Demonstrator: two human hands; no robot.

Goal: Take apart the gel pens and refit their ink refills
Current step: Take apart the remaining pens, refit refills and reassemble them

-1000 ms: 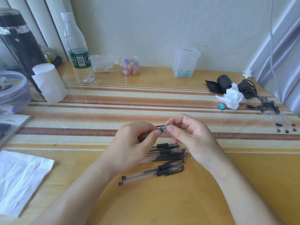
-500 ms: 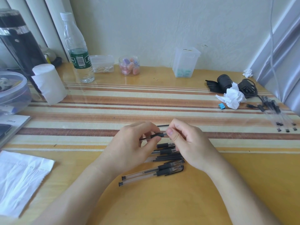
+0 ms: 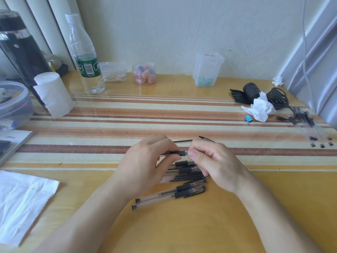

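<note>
Black rubber shows between the 2 hands: it is the grip sleeve of the gel pen (image 3: 179, 153) being worked on, held level just above the tabletop. The left hand (image 3: 145, 161) is curled round the clear barrel, thumb and forefinger clamped just behind the sleeve, while the right hand (image 3: 217, 161) pinches the nose end with thumb and bent fingers, so both hands are closed on the same pen. A second ago the pair sat a little higher and further from the person, with the pale tip plainly sticking out between the fingertips; now they have sunk toward the heap of pens (image 3: 175, 193) lying directly under and just nearer than the knuckles, and the tip is swallowed by the right fingers. Beyond the knuckles a thin black rod (image 3: 182, 141) has come into sight, spanning the gap between the 2 hands; I take it for a loose refill, though I cannot tell whether it lies on the striped mat (image 3: 109, 114) or is held. A dark sliver (image 3: 207, 139) also pokes out past the back of the right hand, too small to name. To my eye the nose piece is being twisted on the barrel, but I cannot say whether off or back on. Several pens in the heap look whole, so much of the job seems left. Well off past the right hand lies another cluster of pens (image 3: 308, 123).
</note>
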